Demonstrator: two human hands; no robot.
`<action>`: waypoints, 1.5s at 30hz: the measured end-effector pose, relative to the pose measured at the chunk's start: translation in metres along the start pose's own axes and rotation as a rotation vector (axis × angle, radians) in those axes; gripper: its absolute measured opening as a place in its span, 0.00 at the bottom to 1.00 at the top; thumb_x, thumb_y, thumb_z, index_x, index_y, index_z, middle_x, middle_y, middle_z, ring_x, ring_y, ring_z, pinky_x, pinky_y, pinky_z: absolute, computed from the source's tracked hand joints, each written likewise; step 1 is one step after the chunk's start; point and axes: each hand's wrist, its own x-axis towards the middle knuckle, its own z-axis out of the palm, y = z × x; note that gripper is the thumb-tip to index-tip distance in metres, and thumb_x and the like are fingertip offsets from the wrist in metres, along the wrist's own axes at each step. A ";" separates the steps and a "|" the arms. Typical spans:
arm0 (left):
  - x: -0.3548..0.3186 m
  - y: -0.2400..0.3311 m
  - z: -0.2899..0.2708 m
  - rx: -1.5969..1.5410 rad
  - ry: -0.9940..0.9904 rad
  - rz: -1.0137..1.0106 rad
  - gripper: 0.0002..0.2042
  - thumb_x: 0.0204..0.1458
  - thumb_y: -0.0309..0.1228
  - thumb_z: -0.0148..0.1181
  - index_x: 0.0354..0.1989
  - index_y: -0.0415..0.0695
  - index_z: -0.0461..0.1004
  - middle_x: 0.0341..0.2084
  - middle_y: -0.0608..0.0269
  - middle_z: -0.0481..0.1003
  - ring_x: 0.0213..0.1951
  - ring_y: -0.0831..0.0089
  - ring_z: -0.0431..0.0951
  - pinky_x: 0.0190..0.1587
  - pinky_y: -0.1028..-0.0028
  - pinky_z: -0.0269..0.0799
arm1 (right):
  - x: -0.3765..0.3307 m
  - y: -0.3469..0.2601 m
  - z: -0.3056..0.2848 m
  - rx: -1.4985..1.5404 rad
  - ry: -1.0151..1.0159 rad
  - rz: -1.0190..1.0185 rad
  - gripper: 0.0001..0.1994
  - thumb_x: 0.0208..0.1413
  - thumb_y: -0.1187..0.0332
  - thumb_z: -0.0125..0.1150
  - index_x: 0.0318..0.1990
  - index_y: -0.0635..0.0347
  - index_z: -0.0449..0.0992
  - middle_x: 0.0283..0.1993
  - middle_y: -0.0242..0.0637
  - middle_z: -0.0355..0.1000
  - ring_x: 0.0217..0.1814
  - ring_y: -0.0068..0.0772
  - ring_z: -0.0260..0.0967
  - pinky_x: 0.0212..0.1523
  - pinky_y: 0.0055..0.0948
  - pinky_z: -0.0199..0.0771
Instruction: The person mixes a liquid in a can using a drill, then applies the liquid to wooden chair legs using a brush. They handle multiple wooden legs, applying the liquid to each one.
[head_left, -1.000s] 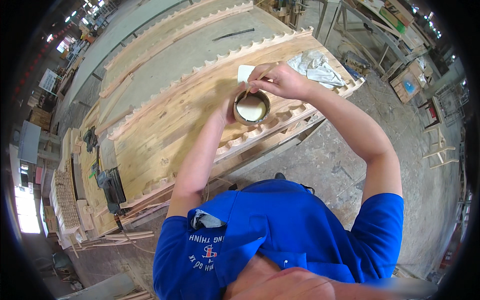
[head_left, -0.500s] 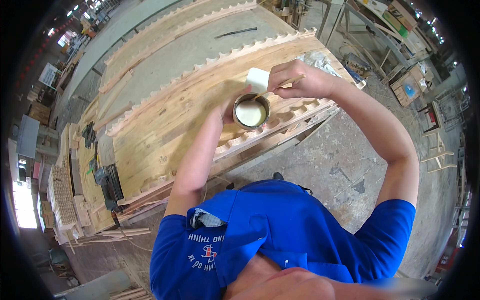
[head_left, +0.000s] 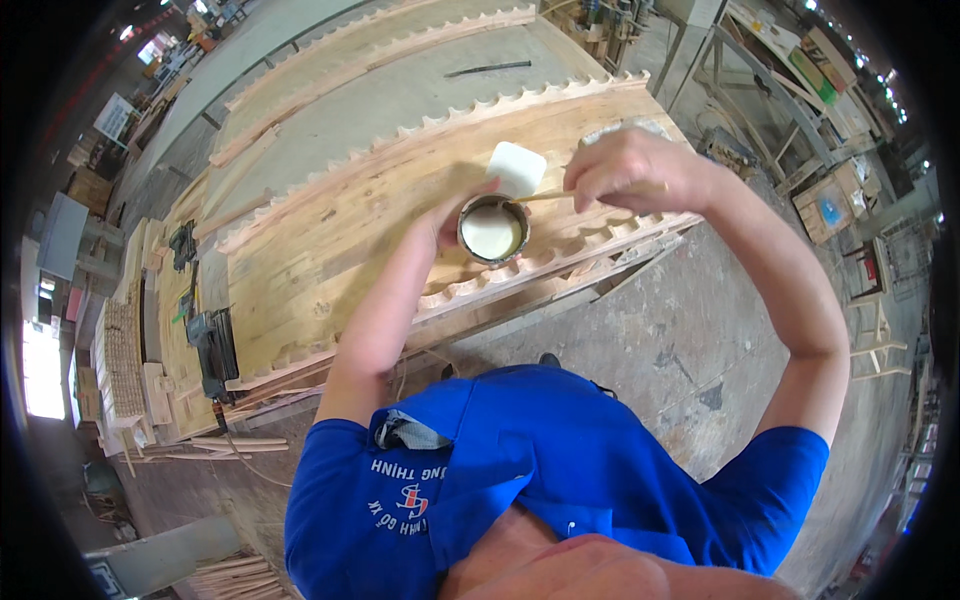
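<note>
On the left of the frame, a black tool [head_left: 212, 352] lies on the counter [head_left: 330, 275]; at centre, our left hand [head_left: 448, 222] curls round the side of the cup [head_left: 525, 236], grasping it, pale liquid [head_left: 491, 232] inside; just above the cup lies a white block [head_left: 518, 166], in fuller view than half a second ago; the stick [head_left: 546, 196] has swung flatter as our right hand [head_left: 628, 172] shifted rightward, its fingers pinching it; for the work, we judge, this leaves the tip by the upper rim, though we cannot tell whether it touches liquid; our left forearm slants up from lower left, while our right arm bows out, elbow at right.
</note>
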 end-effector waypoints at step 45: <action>-0.208 -0.318 0.212 -0.139 2.272 0.901 0.10 0.57 0.32 0.51 0.40 0.40 0.73 0.23 0.65 0.75 0.21 0.82 0.70 0.24 0.82 0.67 | -0.039 0.092 0.171 -0.129 0.403 0.348 0.25 0.48 0.77 0.49 0.58 0.62 0.62 0.62 0.51 0.57 0.66 0.49 0.51 0.63 0.43 0.53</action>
